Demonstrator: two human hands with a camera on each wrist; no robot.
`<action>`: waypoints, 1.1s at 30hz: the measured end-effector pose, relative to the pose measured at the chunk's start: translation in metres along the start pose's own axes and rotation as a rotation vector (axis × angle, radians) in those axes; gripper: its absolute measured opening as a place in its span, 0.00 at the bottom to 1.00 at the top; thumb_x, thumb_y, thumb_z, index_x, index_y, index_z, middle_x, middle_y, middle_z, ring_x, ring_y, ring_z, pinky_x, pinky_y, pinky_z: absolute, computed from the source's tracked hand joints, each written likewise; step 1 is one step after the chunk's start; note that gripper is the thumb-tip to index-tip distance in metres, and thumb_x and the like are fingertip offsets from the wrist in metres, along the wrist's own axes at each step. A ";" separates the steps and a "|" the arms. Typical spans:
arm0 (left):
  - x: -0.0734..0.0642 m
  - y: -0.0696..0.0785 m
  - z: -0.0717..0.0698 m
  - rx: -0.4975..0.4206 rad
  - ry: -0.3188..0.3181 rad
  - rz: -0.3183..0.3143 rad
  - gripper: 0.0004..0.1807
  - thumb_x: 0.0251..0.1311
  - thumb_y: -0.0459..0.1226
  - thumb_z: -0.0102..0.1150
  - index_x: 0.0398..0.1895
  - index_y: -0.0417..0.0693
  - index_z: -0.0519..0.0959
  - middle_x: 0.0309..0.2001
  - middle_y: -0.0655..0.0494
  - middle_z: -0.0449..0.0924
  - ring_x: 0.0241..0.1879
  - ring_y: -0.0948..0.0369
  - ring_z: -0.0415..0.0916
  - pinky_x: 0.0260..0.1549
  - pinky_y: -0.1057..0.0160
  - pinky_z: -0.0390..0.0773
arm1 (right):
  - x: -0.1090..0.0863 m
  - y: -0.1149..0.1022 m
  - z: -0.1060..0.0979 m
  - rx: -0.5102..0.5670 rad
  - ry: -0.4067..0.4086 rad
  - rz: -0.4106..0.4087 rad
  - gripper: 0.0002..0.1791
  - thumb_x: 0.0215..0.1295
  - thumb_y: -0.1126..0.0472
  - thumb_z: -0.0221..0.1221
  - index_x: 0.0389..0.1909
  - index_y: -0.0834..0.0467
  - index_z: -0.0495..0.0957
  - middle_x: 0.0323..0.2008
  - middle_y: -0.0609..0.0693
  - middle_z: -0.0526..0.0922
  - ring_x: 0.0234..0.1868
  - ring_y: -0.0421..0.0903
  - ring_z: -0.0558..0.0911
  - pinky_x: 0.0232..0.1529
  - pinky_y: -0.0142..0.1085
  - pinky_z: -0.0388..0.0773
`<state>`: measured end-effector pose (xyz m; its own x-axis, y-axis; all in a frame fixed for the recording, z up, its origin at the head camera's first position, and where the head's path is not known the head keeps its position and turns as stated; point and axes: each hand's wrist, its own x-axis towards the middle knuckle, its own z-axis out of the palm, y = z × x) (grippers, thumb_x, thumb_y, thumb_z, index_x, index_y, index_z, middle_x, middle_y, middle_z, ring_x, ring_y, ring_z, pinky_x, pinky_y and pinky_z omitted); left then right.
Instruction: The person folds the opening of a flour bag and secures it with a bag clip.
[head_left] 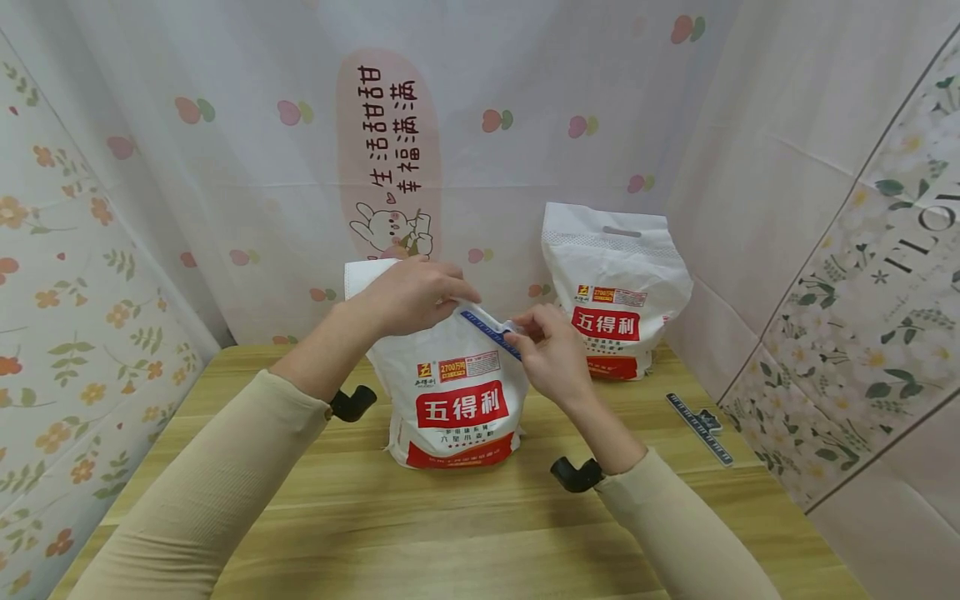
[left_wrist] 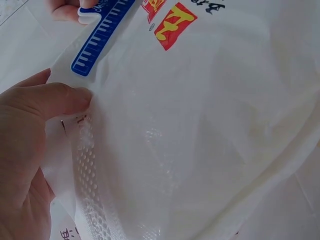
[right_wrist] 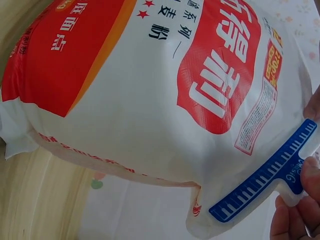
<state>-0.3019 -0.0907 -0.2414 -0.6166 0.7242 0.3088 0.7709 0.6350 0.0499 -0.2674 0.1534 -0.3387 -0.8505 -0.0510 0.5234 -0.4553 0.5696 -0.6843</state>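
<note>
Currently, at the center of the head view, your right hand (head_left: 553,350) pinches the blue clip (head_left: 491,333) by its tab, along the top of the white bag (head_left: 461,404), while your left hand (head_left: 420,293) pinches that bag's top edge. A second bag (head_left: 611,283) stands upper right, and a second clip (head_left: 699,429) lies at right on the wooden table (head_left: 375,533)

- From far away, I am seeing a yellow-brown wooden table (head_left: 442,533).
- A front white bag (head_left: 405,354) is standing near its middle.
- A back white bag (head_left: 637,271) is standing behind, to the right.
- A blue clip (head_left: 701,430) is lying near the right edge.
</note>
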 end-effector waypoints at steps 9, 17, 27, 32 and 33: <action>-0.003 0.000 0.000 0.005 0.004 -0.010 0.16 0.75 0.33 0.66 0.60 0.54 0.90 0.53 0.54 0.91 0.53 0.53 0.87 0.58 0.49 0.82 | -0.001 0.006 -0.008 0.045 -0.112 0.068 0.16 0.75 0.60 0.71 0.59 0.57 0.84 0.51 0.56 0.82 0.51 0.53 0.84 0.53 0.47 0.87; -0.003 0.000 -0.001 -0.006 -0.010 -0.017 0.17 0.76 0.37 0.66 0.63 0.55 0.89 0.56 0.54 0.91 0.57 0.52 0.87 0.62 0.47 0.82 | -0.011 0.044 -0.025 0.159 -0.175 0.153 0.19 0.82 0.49 0.62 0.63 0.56 0.82 0.56 0.56 0.86 0.55 0.53 0.83 0.54 0.35 0.82; 0.001 0.001 0.002 -0.005 0.021 0.010 0.15 0.80 0.43 0.63 0.62 0.52 0.89 0.54 0.55 0.92 0.58 0.54 0.89 0.64 0.48 0.82 | -0.029 0.081 -0.023 0.204 -0.268 0.243 0.17 0.80 0.55 0.65 0.59 0.62 0.83 0.54 0.60 0.87 0.49 0.49 0.84 0.51 0.36 0.86; 0.004 0.001 0.002 -0.018 0.051 0.014 0.14 0.81 0.43 0.62 0.60 0.50 0.89 0.54 0.54 0.93 0.56 0.53 0.90 0.61 0.50 0.85 | -0.027 0.087 -0.018 0.223 -0.252 0.247 0.14 0.81 0.57 0.64 0.56 0.64 0.84 0.49 0.61 0.89 0.47 0.52 0.87 0.50 0.35 0.88; 0.005 0.001 0.002 -0.021 0.054 0.009 0.14 0.81 0.43 0.61 0.60 0.50 0.89 0.53 0.54 0.93 0.56 0.53 0.90 0.60 0.51 0.86 | -0.027 0.087 -0.017 0.221 -0.248 0.249 0.14 0.82 0.58 0.64 0.56 0.64 0.84 0.49 0.61 0.89 0.47 0.52 0.87 0.50 0.35 0.88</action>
<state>-0.3043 -0.0862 -0.2419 -0.6005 0.7140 0.3600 0.7800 0.6223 0.0667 -0.2797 0.2183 -0.4042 -0.9672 -0.1453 0.2082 -0.2500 0.4009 -0.8814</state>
